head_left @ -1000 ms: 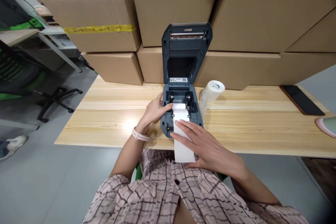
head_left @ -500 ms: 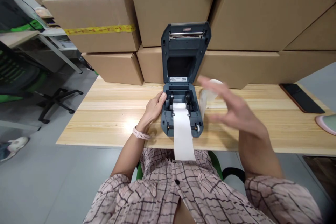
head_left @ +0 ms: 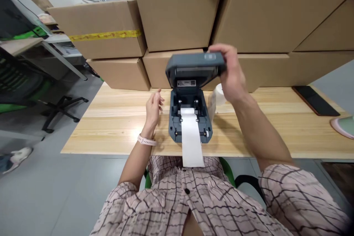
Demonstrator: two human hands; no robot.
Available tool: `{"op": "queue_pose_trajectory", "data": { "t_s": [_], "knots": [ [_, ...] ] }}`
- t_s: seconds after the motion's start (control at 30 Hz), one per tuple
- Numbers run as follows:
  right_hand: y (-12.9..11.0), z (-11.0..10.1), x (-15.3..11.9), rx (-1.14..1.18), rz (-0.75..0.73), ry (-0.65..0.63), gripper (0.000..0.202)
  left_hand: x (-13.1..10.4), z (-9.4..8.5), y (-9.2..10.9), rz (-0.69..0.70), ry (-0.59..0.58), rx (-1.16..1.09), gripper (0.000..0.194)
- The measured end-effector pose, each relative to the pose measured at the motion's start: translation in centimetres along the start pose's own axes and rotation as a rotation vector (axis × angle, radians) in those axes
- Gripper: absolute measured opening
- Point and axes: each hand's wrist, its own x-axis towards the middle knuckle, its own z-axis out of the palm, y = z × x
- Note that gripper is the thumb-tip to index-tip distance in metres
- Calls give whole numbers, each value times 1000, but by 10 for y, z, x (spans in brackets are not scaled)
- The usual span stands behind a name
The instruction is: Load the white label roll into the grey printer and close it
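Note:
A dark grey label printer (head_left: 174, 118) sits on the wooden table in front of me, its lid (head_left: 193, 61) tilted partway down over the base. My right hand (head_left: 232, 75) grips the lid's right front corner, fingers over the top edge. From a roll inside, a strip of white label paper (head_left: 191, 140) runs out over the printer's front and hangs past the table edge. Just left of the printer, my left hand (head_left: 153, 108) is held apart from it, empty, with fingers loosely bent and open. Beside the printer's right side stands a white paper roll (head_left: 220, 95), partly behind my right hand.
Cardboard boxes (head_left: 177, 14) are stacked along the back of the table (head_left: 116, 118). A dark phone-like slab (head_left: 315, 100) lies at the far right, near a green object with a pink rim (head_left: 344, 127). An office chair (head_left: 62, 107) stands on the floor at left.
My right hand has moved from the printer's right side up onto the lid, which has swung down from upright. My left hand has let go of the printer's side and shifted left.

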Motion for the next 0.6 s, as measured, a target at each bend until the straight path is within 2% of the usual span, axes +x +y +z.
{"op": "queue_pose_trajectory", "data": {
  "t_s": [0.07,0.13,0.23,0.37,0.47,0.6],
  "knots": [
    [-14,1,-44,53,-55,-10,51,-10,-3,8,66,6,-83,67],
    [-23,5,-82,17,-78,-85,46,-28,-4,15,97,-84,-114,67],
    [-25,12,-120,-143,-82,-230,39,-58,-2,21,49,-247,-82,84],
    [-17,20,-139,-250,-101,-285,42,-84,4,18,-112,-349,-91,108],
    [-12,25,-143,-258,-100,-257,43,-88,9,13,-156,-352,-160,106],
    [-11,31,-145,-225,-113,-181,42,-84,13,13,-122,-313,-200,101]
  ]
}}
